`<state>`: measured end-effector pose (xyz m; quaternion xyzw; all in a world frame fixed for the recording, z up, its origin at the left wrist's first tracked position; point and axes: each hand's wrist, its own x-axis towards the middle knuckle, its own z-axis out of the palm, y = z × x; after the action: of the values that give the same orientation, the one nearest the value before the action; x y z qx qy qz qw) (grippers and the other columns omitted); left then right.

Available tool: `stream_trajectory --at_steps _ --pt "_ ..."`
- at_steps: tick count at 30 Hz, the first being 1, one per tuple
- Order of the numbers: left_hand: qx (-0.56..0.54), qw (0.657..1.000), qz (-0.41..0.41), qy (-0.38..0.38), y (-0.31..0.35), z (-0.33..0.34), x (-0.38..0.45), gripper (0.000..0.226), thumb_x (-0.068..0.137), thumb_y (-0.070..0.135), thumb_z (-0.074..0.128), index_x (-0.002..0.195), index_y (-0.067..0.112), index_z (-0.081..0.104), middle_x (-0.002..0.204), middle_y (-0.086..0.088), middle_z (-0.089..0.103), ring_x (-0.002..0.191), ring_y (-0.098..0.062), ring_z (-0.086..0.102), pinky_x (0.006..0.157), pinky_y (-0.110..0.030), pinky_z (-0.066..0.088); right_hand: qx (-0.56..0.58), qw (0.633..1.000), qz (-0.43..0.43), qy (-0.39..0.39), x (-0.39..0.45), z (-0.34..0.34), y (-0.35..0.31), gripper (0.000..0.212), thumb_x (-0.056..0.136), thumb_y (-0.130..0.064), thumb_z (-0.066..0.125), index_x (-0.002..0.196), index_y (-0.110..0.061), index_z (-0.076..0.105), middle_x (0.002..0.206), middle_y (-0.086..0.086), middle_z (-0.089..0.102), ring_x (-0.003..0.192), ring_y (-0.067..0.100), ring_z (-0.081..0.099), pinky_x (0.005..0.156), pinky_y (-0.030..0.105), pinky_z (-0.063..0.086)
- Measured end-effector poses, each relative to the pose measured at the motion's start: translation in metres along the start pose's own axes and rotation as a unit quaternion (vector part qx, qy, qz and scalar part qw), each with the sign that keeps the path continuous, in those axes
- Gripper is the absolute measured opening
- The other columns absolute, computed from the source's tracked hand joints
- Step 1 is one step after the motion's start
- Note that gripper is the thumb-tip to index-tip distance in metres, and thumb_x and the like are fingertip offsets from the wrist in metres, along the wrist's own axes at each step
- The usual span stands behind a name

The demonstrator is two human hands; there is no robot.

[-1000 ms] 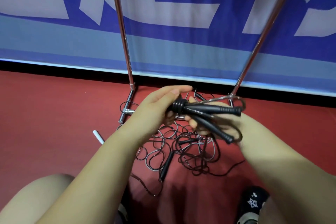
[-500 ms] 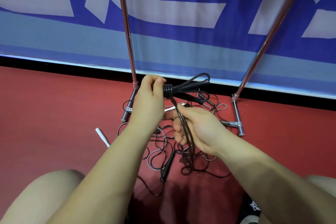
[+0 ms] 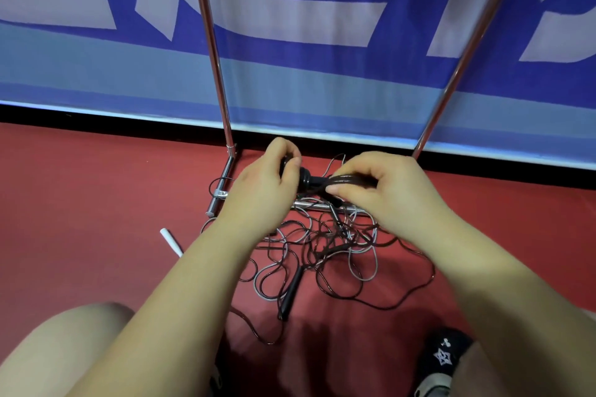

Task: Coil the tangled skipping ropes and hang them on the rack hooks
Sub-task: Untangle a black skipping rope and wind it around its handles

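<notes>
Left hand (image 3: pixel 267 184) and right hand (image 3: pixel 383 190) gripping coiled black rope (image 3: pixel 317 183), probably by its handles; loose tangle (image 3: pixel 322 248) on open red floor (image 3: pixel 80 203) below.

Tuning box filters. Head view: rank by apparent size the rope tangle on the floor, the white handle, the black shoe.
1. rope tangle, spread widest across the floor.
2. black shoe, partly cut off by the leg and nearer the camera, so its rank is unsure.
3. white handle, partly hidden behind the left forearm.

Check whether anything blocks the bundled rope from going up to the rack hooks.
Cannot tell: no hooks are in view. Both hands, left and right, grip the bundled rope; loose cord trails from it into the floor tangle.
</notes>
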<state>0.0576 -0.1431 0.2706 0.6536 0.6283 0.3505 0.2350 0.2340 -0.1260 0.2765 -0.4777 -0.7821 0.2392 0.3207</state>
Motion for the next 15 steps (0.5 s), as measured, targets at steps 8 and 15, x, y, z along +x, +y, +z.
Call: stream_trajectory --at_steps 8,15 --pt "-0.055 0.989 0.049 -0.131 -0.003 0.006 -0.001 0.009 0.094 0.033 0.042 0.090 0.030 0.049 0.083 -0.004 0.062 0.082 -0.027 0.056 0.081 -0.041 0.046 -0.036 0.989 0.054 -0.132 0.003 -0.009 0.018 0.025 0.079 -0.044 0.069 0.100 -0.031 0.073 0.093 -0.007 0.068 0.090 0.008 0.062 0.087 0.036 0.049" --pt "-0.176 0.964 0.082 -0.184 0.004 -0.003 -0.003 0.010 0.093 0.021 0.049 0.091 0.022 0.058 0.075 0.019 0.056 0.072 -0.001 0.050 0.069 -0.013 0.040 0.097 0.939 0.139 -0.300 0.001 -0.023 0.016 0.044 0.080 -0.058 0.061 0.080 -0.015 0.072 0.074 0.008 0.069 0.066 0.008 0.055 0.075 0.037 0.049"
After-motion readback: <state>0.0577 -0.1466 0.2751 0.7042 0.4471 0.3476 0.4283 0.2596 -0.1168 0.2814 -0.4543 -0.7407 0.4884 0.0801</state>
